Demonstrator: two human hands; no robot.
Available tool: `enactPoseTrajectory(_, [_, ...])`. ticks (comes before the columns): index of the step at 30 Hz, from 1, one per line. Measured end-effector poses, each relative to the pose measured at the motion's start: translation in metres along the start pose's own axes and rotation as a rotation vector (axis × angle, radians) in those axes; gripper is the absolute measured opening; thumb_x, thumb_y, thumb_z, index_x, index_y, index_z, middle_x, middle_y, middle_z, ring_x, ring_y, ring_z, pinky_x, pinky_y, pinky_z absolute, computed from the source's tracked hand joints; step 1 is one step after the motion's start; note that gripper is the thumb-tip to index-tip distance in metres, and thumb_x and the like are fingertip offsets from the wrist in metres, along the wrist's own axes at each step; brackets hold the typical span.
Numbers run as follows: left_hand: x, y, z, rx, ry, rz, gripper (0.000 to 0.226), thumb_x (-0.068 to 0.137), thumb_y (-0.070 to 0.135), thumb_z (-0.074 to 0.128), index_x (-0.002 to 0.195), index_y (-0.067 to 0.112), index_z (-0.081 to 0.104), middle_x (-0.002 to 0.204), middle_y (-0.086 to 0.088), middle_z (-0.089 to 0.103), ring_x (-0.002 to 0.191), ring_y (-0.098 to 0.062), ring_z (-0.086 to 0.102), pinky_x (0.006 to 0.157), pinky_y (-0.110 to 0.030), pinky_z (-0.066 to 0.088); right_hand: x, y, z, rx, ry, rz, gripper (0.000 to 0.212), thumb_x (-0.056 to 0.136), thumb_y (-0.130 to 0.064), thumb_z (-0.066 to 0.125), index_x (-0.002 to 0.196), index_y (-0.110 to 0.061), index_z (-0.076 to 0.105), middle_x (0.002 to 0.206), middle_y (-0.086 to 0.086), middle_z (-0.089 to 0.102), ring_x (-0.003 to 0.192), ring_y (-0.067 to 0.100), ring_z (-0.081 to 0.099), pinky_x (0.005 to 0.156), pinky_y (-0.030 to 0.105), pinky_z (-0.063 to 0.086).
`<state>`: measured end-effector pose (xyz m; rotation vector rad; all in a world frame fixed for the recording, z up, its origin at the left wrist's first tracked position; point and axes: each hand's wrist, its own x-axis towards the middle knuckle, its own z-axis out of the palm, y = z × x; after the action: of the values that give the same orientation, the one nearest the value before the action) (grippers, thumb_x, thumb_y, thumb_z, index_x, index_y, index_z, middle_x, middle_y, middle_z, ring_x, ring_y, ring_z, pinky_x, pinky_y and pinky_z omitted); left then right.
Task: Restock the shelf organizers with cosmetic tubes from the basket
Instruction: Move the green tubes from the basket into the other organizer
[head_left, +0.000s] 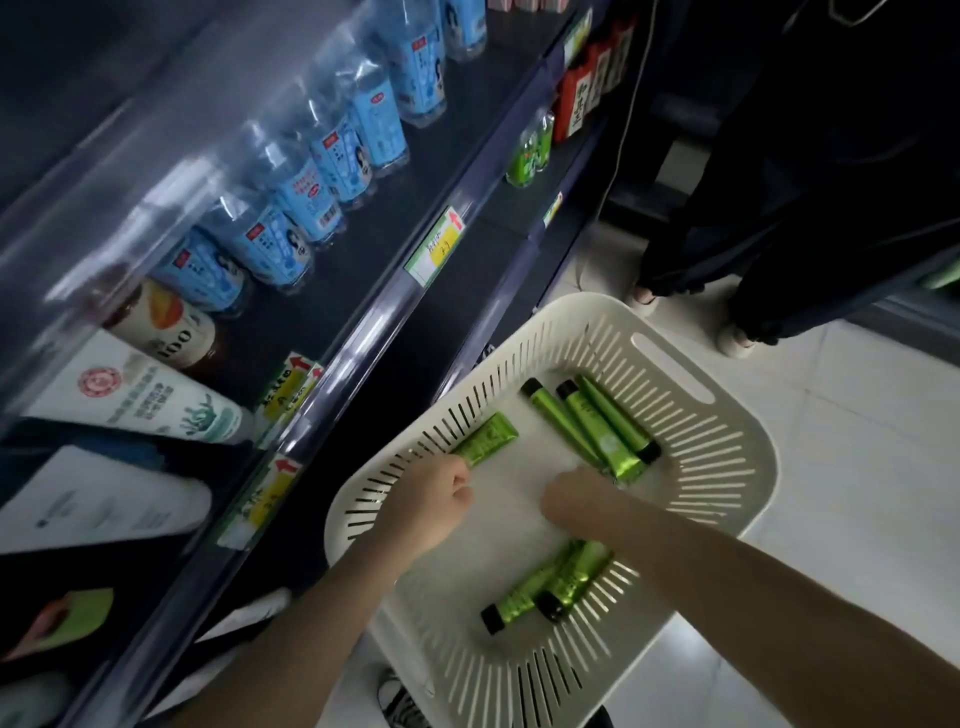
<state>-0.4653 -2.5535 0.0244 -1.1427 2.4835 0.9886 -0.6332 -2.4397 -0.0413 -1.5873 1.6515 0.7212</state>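
A white slotted basket (737, 441) sits on the floor beside the shelf. Green cosmetic tubes with black caps lie in it: a group of three (592, 421) at the far side and two (550, 584) near the front. My left hand (431, 499) grips the end of one green tube (488, 439), which sticks out toward the basket's left wall. My right hand (576, 496) reaches the near end of the far group, fingers curled on the crimped end of a tube (623, 465).
The dark shelf unit (363, 312) runs along the left, holding blue-labelled water bottles (332, 150), white tubes (135, 400) and price tags (436, 247). Another person's legs (727, 249) stand beyond the basket on the white tiled floor. My shoe (397, 701) is near the basket's front.
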Motion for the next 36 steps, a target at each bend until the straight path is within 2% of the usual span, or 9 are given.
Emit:
enactPoseTrajectory(5, [0.013,0.007,0.008,0.067,-0.073,-0.047,0.023,0.092,0.021,0.051,0.098,0.003,0.064,0.091,-0.014,0.065,0.091,-0.03,0.062,0.065,-0.034,0.039,-0.01,0.014,-0.025,0.391,0.224,0.037,0.023,0.088,-0.004,0.049,0.11,-0.009,0.054,0.112,0.009,0.055,0.104,0.027,0.057,0.081,0.037,0.049])
enactPoseTrajectory(9, [0.024,0.007,0.019,0.084,-0.151,-0.105,0.028,0.093,0.023,0.049,0.104,0.001,0.062,0.092,-0.013,0.064,0.09,-0.031,0.063,0.064,-0.032,0.039,-0.026,0.02,-0.048,0.588,0.455,0.122,0.012,0.082,-0.009,0.053,0.085,-0.02,0.052,0.095,0.004,0.051,0.084,0.023,0.056,0.069,0.034,0.049])
enactPoseTrajectory(11, [0.031,0.006,0.024,0.132,-0.179,-0.123,0.03,0.092,0.024,0.05,0.106,0.0,0.061,0.101,-0.018,0.065,0.092,-0.031,0.062,0.068,-0.033,0.043,-0.035,0.023,-0.05,0.698,0.536,0.154,0.022,0.081,-0.01,0.055,0.07,-0.024,0.043,0.084,0.003,0.048,0.073,0.021,0.052,0.061,0.031,0.042])
enactPoseTrajectory(16, [0.05,-0.001,0.044,0.276,-0.199,-0.143,0.033,0.089,0.025,0.055,0.109,0.0,0.059,0.108,-0.017,0.063,0.098,-0.03,0.063,0.073,-0.032,0.047,-0.053,0.038,-0.039,0.798,0.659,0.254,0.004,0.081,-0.011,0.055,0.078,-0.011,0.053,0.08,0.006,0.053,0.073,0.025,0.054,0.065,0.035,0.045])
enactPoseTrajectory(19, [0.054,-0.005,0.061,0.347,-0.097,-0.146,0.038,0.084,0.021,0.055,0.119,0.006,0.053,0.118,-0.015,0.057,0.108,-0.03,0.056,0.088,-0.037,0.05,-0.059,0.039,-0.03,0.818,0.665,0.307,0.004,0.084,-0.012,0.055,0.086,-0.009,0.057,0.087,0.007,0.056,0.077,0.025,0.056,0.066,0.034,0.047])
enactPoseTrajectory(25, [0.063,-0.004,0.083,0.464,0.035,-0.097,0.035,0.089,0.023,0.054,0.121,0.009,0.053,0.123,-0.012,0.051,0.116,-0.028,0.048,0.094,-0.036,0.044,-0.06,0.036,-0.031,0.817,0.614,0.359,0.004,0.084,-0.009,0.053,0.087,-0.009,0.054,0.086,0.005,0.052,0.074,0.023,0.053,0.063,0.033,0.044])
enactPoseTrajectory(30, [0.066,0.003,0.086,0.525,-0.001,-0.006,0.021,0.09,0.003,0.047,0.108,0.011,0.052,0.107,-0.009,0.063,0.093,-0.023,0.063,0.071,-0.032,0.049,-0.055,0.03,-0.038,0.748,0.445,0.371,0.007,0.089,-0.006,0.047,0.096,-0.009,0.049,0.087,0.003,0.048,0.072,0.018,0.049,0.058,0.027,0.042])
enactPoseTrajectory(33, [0.063,0.006,0.08,0.324,-0.069,-0.083,0.017,0.086,0.007,0.051,0.102,0.01,0.054,0.101,-0.007,0.063,0.09,-0.023,0.062,0.068,-0.03,0.048,-0.051,0.028,-0.034,0.785,0.364,0.381,0.006,0.088,-0.007,0.049,0.092,-0.01,0.047,0.087,0.004,0.05,0.072,0.018,0.048,0.051,0.024,0.036])
enactPoseTrajectory(36, [0.054,0.011,0.064,0.086,-0.115,-0.21,0.016,0.08,0.02,0.065,0.091,0.012,0.056,0.09,-0.004,0.061,0.082,-0.019,0.059,0.061,-0.028,0.045,-0.055,0.026,-0.038,0.927,0.332,0.433,0.006,0.084,-0.012,0.056,0.08,-0.009,0.053,0.069,0.001,0.047,0.058,0.014,0.043,0.045,0.02,0.032])
